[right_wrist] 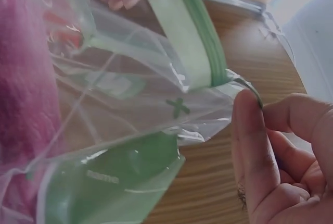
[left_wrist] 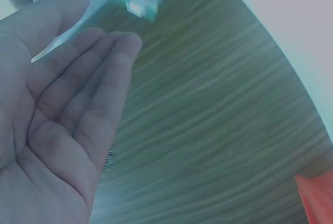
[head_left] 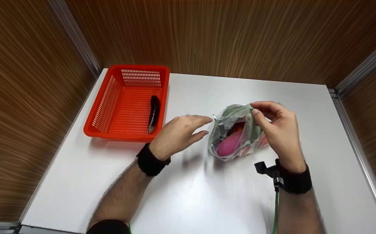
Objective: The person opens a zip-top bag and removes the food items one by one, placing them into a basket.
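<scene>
A clear zip-top plastic bag [head_left: 255, 132] with green bands lies on the table, its mouth spread apart. Inside it are a pink rounded object [head_left: 229, 145] and an orange-red item [head_left: 237, 128] with dark parts, partly hidden by the plastic. My right hand [head_left: 280, 128] pinches the bag's upper right edge between thumb and fingers; the right wrist view shows the corner of the zip strip [right_wrist: 210, 52] there. My left hand [head_left: 182, 132] hovers by the bag's left edge, fingers extended and holding nothing. Its palm [left_wrist: 49, 146] shows in the left wrist view.
A red perforated basket [head_left: 118, 135] stands at the back left, with a dark eggplant [head_left: 154, 113] along its right side. Wood-grain panels [head_left: 214, 39] close off the back and both sides of the white table [head_left: 204, 198]. A green cable [head_left: 275, 211] runs from the right wristband.
</scene>
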Action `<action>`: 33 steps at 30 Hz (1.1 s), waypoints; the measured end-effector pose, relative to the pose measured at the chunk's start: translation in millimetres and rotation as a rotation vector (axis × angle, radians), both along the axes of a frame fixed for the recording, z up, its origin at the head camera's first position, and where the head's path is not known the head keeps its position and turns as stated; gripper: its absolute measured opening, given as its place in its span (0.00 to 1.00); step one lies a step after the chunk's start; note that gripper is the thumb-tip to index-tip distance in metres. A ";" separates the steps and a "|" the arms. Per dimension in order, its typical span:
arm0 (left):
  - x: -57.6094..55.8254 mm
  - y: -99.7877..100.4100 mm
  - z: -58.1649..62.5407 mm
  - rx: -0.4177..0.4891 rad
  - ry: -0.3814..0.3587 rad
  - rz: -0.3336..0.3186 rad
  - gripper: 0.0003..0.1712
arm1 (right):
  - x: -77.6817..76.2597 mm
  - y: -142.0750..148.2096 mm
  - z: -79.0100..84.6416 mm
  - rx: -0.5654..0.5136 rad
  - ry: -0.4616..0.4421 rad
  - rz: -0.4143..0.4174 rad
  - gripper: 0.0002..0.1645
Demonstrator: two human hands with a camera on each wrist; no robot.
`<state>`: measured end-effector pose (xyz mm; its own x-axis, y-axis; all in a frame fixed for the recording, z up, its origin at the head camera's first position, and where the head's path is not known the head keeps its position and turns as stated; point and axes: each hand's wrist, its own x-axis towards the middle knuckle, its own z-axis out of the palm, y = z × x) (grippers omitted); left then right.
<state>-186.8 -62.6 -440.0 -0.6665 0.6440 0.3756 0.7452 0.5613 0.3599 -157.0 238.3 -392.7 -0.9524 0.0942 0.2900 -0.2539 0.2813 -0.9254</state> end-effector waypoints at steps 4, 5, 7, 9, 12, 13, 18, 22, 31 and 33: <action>3.2 8.5 -4.4 0.033 -0.019 -0.060 0.21 | -0.7 -9.1 -3.1 -0.013 0.004 0.012 0.10; 3.9 10.6 -5.6 0.033 -0.024 -0.071 0.21 | -0.6 -11.2 -3.7 -0.015 0.007 0.016 0.10; 5.4 14.8 -8.2 0.029 -0.043 -0.085 0.22 | -0.9 -14.8 -5.6 -0.020 0.010 0.025 0.10; 6.3 19.0 -11.3 0.018 -0.065 -0.097 0.22 | -1.2 -17.6 -7.3 -0.026 0.014 0.034 0.10; 6.9 25.3 -16.8 -0.004 -0.103 -0.113 0.23 | -0.9 -20.6 -8.7 -0.033 0.019 0.042 0.10; 6.7 27.7 -18.8 -0.013 -0.114 -0.117 0.24 | -1.0 -21.1 -9.0 -0.033 0.022 0.043 0.10; 4.9 39.5 -30.3 -0.074 -0.146 -0.106 0.28 | -2.1 -21.2 -9.6 -0.030 0.029 0.053 0.10; 4.9 46.1 -36.7 -0.142 -0.160 -0.057 0.36 | -2.0 -20.0 -8.8 -0.021 0.021 0.061 0.10; 9.6 52.7 -40.7 -0.245 -0.138 0.036 0.50 | -0.8 -16.9 -6.8 0.016 0.001 0.068 0.10; 9.5 53.8 -42.2 -0.264 -0.127 0.044 0.50 | -0.7 -17.0 -7.2 0.016 -0.002 0.070 0.10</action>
<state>-177.4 -8.9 -482.2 -0.7269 0.6778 0.1107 0.6764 0.6787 0.2860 -157.7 221.3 -399.9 -0.9570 0.0228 0.2893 -0.2719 0.2780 -0.9213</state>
